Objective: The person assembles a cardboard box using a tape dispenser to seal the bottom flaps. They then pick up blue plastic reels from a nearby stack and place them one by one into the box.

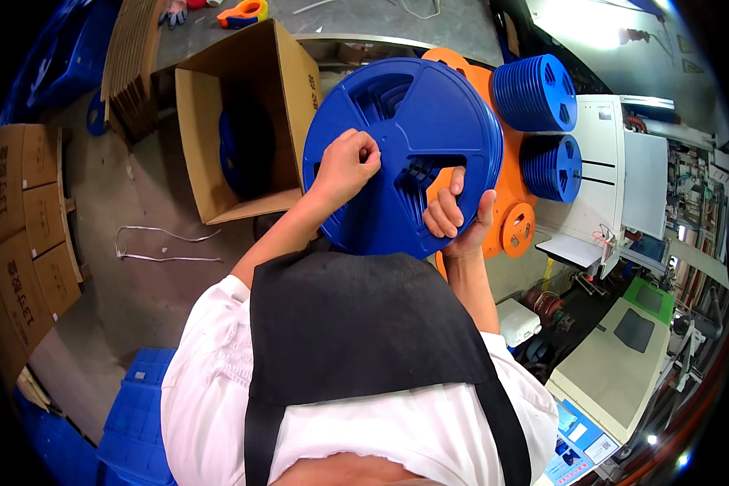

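Observation:
A stack of large blue plastic reels [431,105] stands in front of my black apron, its round face with wedge-shaped openings turned up toward me. My right hand [466,215] grips the stack at its lower right, the fingers curled through one opening and the thumb by the rim. Over the left part of the top reel, my left hand [350,164] is closed, thumb and fingertips pressed together. Whatever those fingertips may pinch is too small to make out. An orange plate-like surface [514,174] shows behind the stack.
Left of the stack, an open cardboard box [198,125] holds blue reels [236,154]. Two smaller stacks of blue reels [560,93] stand at the right near a white machine [595,150]. A tape dispenser [243,13] lies on the grey table [348,18]. White strapping [170,259] lies on the floor.

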A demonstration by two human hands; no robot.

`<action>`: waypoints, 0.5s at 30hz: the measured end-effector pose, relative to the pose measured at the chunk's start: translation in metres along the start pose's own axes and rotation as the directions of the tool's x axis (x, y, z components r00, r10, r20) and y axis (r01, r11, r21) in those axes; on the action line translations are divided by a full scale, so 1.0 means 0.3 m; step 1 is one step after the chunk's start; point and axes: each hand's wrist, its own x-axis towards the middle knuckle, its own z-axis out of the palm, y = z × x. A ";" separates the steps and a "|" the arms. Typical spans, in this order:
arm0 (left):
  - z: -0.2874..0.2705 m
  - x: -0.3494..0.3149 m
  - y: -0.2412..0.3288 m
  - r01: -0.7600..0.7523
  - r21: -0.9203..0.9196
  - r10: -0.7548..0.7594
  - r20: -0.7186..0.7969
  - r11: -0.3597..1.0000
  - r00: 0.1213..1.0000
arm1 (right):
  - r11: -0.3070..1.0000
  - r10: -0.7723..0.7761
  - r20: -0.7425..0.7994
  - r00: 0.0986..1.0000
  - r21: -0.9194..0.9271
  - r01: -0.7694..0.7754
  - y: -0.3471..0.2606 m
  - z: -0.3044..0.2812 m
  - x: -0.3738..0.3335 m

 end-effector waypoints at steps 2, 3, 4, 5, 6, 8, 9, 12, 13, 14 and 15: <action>-0.029 0.008 -0.056 -0.061 0.011 0.062 -0.164 0.998 0.985 | 1.000 -0.001 0.018 1.000 -0.007 0.001 -0.017 -0.017 -0.010; -0.099 0.007 -0.113 0.123 0.004 -0.118 -0.259 0.992 0.959 | 1.000 -0.007 0.027 1.000 -0.011 0.007 -0.020 -0.023 -0.015; -0.201 0.002 -0.224 0.205 0.090 -0.153 -0.399 0.975 0.904 | 1.000 -0.015 0.039 0.999 -0.003 0.015 -0.018 -0.023 -0.018; -0.323 -0.039 -0.264 0.169 0.058 -0.119 -0.488 0.984 0.865 | 1.000 -0.028 0.049 0.998 0.005 0.027 -0.024 -0.023 -0.021; -0.439 -0.098 -0.370 0.432 0.079 -0.317 -0.565 0.898 0.762 | 0.999 -0.042 0.059 0.997 0.008 0.042 -0.031 -0.022 -0.025; -0.697 -0.292 -0.726 0.533 0.371 -0.182 -0.667 0.760 0.723 | 0.997 -0.063 0.059 0.996 0.037 0.061 -0.049 -0.031 -0.027; -0.734 -0.368 -0.734 0.720 0.480 -0.208 -0.740 0.501 0.639 | 0.996 -0.080 0.043 0.996 0.040 0.079 -0.052 -0.040 -0.033; -0.659 -0.371 -0.603 0.422 0.581 -0.096 -0.507 0.696 0.856 | 0.989 -0.085 0.004 0.996 0.124 0.083 -0.052 -0.034 -0.005; -0.605 -0.345 -0.561 0.171 0.584 0.091 -0.391 0.793 0.916 | 0.985 -0.085 0.003 0.996 0.153 0.084 -0.055 -0.035 0.011; -0.522 -0.294 -0.372 -0.030 0.514 0.153 -0.198 0.857 0.968 | 0.980 -0.080 0.004 0.997 0.183 0.078 -0.055 -0.046 0.030; -0.453 -0.267 -0.266 -0.213 0.471 0.254 -0.025 0.856 0.967 | 0.975 -0.068 0.013 0.998 0.215 0.063 -0.052 -0.049 0.053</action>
